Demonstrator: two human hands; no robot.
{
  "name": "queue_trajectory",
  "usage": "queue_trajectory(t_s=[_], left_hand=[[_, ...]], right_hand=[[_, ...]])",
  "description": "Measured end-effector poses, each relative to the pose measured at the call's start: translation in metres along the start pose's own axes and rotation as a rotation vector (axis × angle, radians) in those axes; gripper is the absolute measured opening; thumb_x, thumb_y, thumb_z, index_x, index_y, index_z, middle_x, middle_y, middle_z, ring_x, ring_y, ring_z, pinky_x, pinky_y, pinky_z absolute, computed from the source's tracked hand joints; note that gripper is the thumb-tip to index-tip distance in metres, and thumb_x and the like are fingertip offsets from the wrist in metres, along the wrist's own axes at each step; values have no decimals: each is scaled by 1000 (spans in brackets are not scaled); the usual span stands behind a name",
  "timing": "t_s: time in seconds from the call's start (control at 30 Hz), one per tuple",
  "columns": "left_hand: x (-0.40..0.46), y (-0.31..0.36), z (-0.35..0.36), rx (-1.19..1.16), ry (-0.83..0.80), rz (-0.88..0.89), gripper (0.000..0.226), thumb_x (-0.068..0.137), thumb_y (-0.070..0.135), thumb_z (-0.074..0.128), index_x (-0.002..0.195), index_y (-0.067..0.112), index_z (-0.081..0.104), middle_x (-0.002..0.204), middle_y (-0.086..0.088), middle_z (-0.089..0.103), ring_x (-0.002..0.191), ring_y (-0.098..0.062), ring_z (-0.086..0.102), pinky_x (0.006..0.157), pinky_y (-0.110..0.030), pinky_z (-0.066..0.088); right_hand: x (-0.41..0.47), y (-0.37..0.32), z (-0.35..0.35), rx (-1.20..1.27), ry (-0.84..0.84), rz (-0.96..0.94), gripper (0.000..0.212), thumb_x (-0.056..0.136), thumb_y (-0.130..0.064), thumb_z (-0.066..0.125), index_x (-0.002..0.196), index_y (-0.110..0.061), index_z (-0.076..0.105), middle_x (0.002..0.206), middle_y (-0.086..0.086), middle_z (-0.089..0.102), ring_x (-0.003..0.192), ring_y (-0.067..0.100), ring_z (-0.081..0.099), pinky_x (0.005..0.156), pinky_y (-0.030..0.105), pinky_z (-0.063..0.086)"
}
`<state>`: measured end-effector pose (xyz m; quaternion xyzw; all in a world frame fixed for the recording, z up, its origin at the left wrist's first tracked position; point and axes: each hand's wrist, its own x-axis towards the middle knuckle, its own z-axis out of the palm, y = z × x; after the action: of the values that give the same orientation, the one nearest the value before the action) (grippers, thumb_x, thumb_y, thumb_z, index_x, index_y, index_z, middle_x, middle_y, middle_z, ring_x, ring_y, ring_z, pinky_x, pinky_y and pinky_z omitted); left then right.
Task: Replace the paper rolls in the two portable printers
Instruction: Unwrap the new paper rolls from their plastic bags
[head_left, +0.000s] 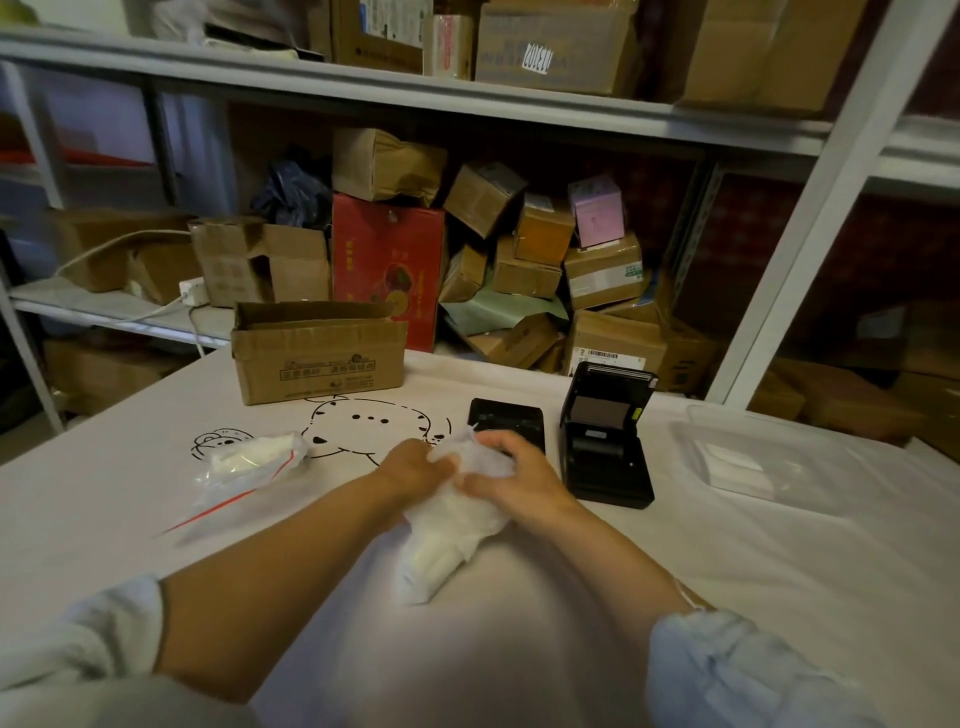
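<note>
open cardboard box (319, 358), clear plastic tray (810, 457), stacked shelf boxes (524, 244)

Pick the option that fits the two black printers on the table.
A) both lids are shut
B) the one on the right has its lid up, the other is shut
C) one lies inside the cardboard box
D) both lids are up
B: the right printer stands with its lid raised and its paper bay showing, while the other printer lies flat and shut behind the hands.
</note>
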<state>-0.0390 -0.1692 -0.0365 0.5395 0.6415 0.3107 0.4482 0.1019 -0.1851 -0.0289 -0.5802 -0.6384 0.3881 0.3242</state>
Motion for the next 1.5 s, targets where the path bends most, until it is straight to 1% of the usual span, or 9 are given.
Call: queue_trajectory(t_s=[0.13,0.27,0.4,0.53,0.6,0.77,0.93,1.1,1.5], left_hand=[[9,-3,-6,-359,82,-130,23,97,24,47,91,3,55,82,-17,57,64,-24,54,54,-30,47],[6,5,-7,-791,-119,-292,17,94,20,55,102,5,59,82,-13,63,71,-24,62,59,-30,56],[-10,13,-19,-573,-366,-222,32,82,25,70,105,4,62,88,-13,69,75,-23,68,59,-33,59],[-10,7,-17,-256,-171,-120,52,78,33,74,117,3,57,105,-13,67,91,-24,66,66,-32,57],[-6,5,-15,-243,-98,-111,51,81,37,70,118,6,54,114,-14,64,102,-27,62,79,-37,55],[-6,9,-11,-364,13,-94,27,96,28,51,104,4,59,108,-18,64,90,-30,63,77,-39,54],[2,8,-7,-407,144,-103,33,98,28,47,112,1,59,100,-19,64,88,-33,61,79,-40,52],[4,2,-3,-405,172,-138,38,96,28,49,121,0,54,114,-24,63,104,-39,61,93,-50,50],[-9,-6,-2,-365,42,-170,35,96,24,50,122,-1,51,112,-22,64,98,-34,63,76,-36,52]], right_hand=[[-3,11,0,76,49,168,33,83,1,58,109,-16,68,111,7,65,103,25,63,88,37,55],[-8,9,1,387,66,372,23,89,7,51,89,-11,65,94,11,65,81,25,66,63,35,60],[-3,7,-7,1070,-3,506,26,87,17,40,94,6,63,99,25,64,84,36,62,79,48,54],[1,-2,2,1119,-32,502,43,71,9,62,114,10,61,114,28,64,101,39,63,97,51,48],[1,-8,6,1048,37,482,31,74,6,64,105,8,64,110,27,65,93,38,64,96,51,49],[4,-12,8,593,230,315,30,87,-11,64,116,-13,60,111,10,64,96,25,63,90,40,54],[-14,-18,-2,-41,509,-403,19,81,-21,73,93,-27,60,100,-10,58,89,6,56,77,21,52],[-15,-22,-5,-416,-76,-348,20,85,-35,68,101,-25,73,100,-9,68,93,7,60,87,32,53],[-21,-56,-11,-837,-533,-220,32,79,-35,71,100,-10,67,98,6,66,89,21,62,76,36,52]])
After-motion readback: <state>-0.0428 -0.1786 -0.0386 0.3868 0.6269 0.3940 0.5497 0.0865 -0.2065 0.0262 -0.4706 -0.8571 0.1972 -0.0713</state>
